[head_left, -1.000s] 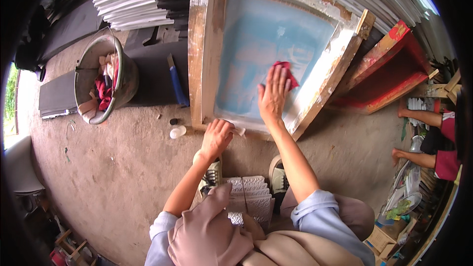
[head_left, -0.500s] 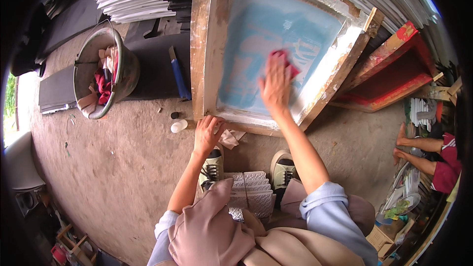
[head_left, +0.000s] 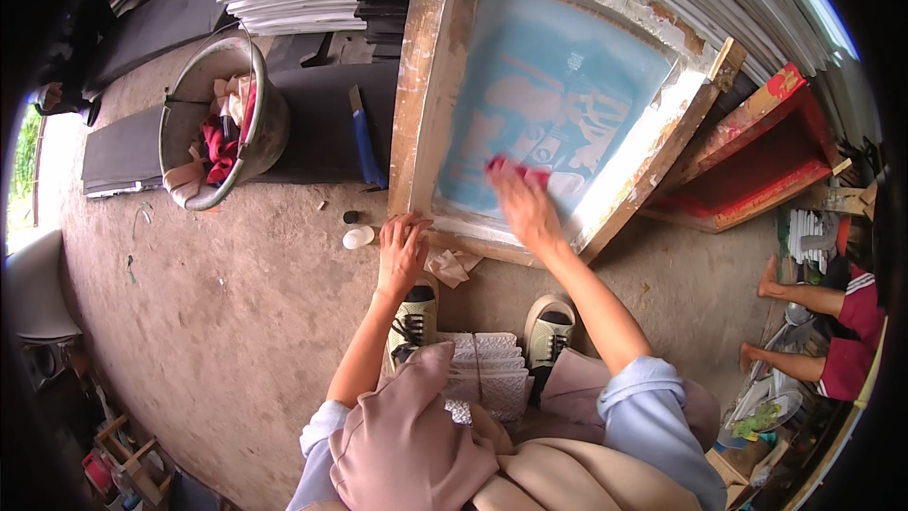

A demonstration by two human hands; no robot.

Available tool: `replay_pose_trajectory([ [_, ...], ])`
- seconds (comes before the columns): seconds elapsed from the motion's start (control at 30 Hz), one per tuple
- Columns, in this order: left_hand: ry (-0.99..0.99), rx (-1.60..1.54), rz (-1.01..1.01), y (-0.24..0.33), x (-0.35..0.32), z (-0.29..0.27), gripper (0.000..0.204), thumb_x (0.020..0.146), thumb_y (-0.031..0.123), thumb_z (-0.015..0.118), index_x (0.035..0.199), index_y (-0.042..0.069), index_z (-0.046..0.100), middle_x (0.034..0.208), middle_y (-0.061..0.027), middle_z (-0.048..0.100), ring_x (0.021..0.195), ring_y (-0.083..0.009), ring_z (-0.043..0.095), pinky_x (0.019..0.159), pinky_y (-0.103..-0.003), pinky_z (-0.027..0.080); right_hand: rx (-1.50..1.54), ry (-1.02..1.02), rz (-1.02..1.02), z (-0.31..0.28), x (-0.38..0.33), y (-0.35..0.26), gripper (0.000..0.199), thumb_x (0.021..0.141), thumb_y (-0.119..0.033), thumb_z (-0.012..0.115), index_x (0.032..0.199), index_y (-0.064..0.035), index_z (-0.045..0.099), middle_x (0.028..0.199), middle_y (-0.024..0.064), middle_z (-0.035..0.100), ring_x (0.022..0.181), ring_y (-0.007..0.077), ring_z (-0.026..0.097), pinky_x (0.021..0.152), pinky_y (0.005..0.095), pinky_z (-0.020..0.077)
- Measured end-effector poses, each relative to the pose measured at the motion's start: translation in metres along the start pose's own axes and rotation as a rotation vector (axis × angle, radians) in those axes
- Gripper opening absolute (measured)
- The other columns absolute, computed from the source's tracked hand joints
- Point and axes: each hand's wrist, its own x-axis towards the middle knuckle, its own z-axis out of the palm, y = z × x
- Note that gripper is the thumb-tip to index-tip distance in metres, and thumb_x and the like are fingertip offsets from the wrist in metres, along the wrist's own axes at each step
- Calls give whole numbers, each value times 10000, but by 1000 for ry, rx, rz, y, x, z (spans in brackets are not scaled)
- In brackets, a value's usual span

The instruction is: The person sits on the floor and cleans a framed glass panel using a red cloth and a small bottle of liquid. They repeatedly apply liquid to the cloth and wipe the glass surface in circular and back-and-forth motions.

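A screen-printing frame (head_left: 412, 123) with wooden sides and a blue-coated mesh (head_left: 539, 57) leans in front of me. The mesh carries a pale printed pattern. My right hand (head_left: 526, 208) presses a red cloth (head_left: 532, 175) against the lower middle of the mesh, its fingers over the cloth. At the frame's lower left corner, my left hand (head_left: 403, 251) rests on the wooden edge with its fingers bent over it; the thumb side touches the wood. Below that edge lies a crumpled beige scrap of cloth (head_left: 452, 268).
A bucket (head_left: 270, 128) with red and beige rags stands left, beside a blue-handled cutter (head_left: 365, 147). A small white bottle (head_left: 358, 237) lies on the concrete floor. To the right leans a red-stained frame (head_left: 747, 161); another person's legs (head_left: 804, 298) show farther right.
My right hand has slid the red cloth down and slightly left across the mesh. My left hand stays on the frame's corner. The whole view has shifted slightly.
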Motion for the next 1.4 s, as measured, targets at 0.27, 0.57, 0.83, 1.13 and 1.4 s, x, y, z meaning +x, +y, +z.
replay_pose_trajectory([
  [0.27,-2,-12,-5,-8,-11,-1,450,743,28,643,1174,111,544,1249,-113,460,1182,-329,429,1047,-487,336,246,181,366,-54,77,91,586,928,-179,490,1471,-180,272,1524,10,273,1409,155,235,1158,416,190],
  [0.57,-30,-75,-3,-5,-8,-5,479,732,10,653,1184,102,526,1246,-128,456,1177,-345,422,1034,-493,334,197,-71,126,-16,-9,-9,586,923,-176,507,1459,-110,278,1526,50,248,1419,156,196,1168,374,179],
  [0.83,-24,-163,-74,11,-5,-18,524,732,20,675,1221,72,491,1251,-153,455,1160,-360,425,1012,-466,352,216,492,575,-81,87,131,354,863,-11,569,1207,-88,588,1278,85,537,1108,263,539,906,354,434],
  [1.13,180,-251,61,65,47,-117,544,748,57,691,1249,69,477,1230,-169,454,1165,-357,415,1012,-443,347,1600,337,885,-198,129,145,153,886,-85,608,1004,-2,659,901,53,688,817,109,643,727,268,502],
  [1.4,201,-751,69,167,90,-235,421,841,167,679,1215,36,535,1137,-130,591,1090,-201,569,914,-339,449,1710,115,455,-328,106,86,191,886,-116,625,1026,12,637,867,52,684,762,90,621,679,235,482],
])
